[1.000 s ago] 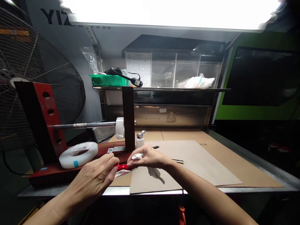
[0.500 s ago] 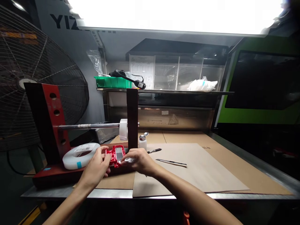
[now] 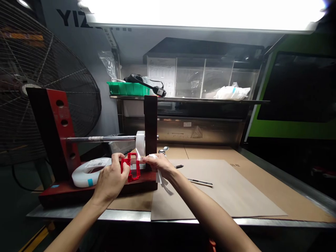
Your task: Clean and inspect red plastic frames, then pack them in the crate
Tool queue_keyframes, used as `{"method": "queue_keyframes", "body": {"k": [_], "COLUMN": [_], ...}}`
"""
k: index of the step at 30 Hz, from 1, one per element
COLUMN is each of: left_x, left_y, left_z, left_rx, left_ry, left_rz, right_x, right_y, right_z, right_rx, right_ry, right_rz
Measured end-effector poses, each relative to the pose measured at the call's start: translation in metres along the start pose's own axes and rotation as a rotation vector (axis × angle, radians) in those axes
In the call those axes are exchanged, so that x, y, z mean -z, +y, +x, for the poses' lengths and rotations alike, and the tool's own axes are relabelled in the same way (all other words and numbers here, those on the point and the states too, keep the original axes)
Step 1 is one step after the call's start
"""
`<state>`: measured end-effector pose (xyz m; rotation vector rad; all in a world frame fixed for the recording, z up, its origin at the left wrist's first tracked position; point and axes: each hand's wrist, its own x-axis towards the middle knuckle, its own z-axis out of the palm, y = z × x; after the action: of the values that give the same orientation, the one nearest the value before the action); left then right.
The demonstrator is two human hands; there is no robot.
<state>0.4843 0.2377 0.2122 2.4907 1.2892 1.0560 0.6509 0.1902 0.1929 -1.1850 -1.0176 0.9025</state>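
Observation:
My left hand [image 3: 110,180] is closed on the left side of a red plastic frame [image 3: 138,170] with an open rectangular window, held up over the dark red base of a roll stand. My right hand [image 3: 161,164] pinches beside the frame's upper right corner. A crumpled white wipe [image 3: 162,183] sticks out of my right hand, with loose ends hanging below it. A thin whitish piece of film [image 3: 138,154] stands between the frame's top corner and my right fingertips; whether it is joined to the wipe, I cannot tell.
The stand's upright [image 3: 151,129] and metal rod [image 3: 112,138] carry a white roll [image 3: 140,142] behind my hands. Left lies a big clear tape roll [image 3: 78,177]. A pump bottle [image 3: 162,152], pen [image 3: 179,166] and cutter knife [image 3: 201,182] lie right, on or by cardboard [image 3: 223,196].
The red frame has risen slightly and turned more upright. My right hand has moved up to its top corner, and white ends now hang from that hand. The view has shifted a little.

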Motion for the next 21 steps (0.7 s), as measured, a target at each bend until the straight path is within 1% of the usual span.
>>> {"method": "queue_keyframes", "body": {"k": [4,8,15,18,21], "left_x": [-0.001,-0.006,-0.023,-0.026,-0.028], "left_y": [0.0,-0.002,-0.004,-0.002,0.0], "left_z": [-0.001,-0.004,-0.009,-0.01,-0.009], "left_rx": [-0.003,-0.006,0.05,0.071,0.081], "left_ry": [0.005,-0.004,0.023,0.039,0.05], "left_rz": [0.01,-0.039,-0.22,-0.321,-0.39], "right_x": [-0.003,-0.006,-0.02,-0.021,-0.018], "right_y": [-0.001,0.001,0.01,0.015,0.018], "right_z": [-0.001,-0.014,-0.057,-0.066,-0.069], "right_rx": [0.008,0.021,-0.041,-0.073,-0.085], "right_ry": [0.029,0.065,0.057,0.054,0.049], "right_rz": [0.082,0.126,0.127,0.116,0.104]}}
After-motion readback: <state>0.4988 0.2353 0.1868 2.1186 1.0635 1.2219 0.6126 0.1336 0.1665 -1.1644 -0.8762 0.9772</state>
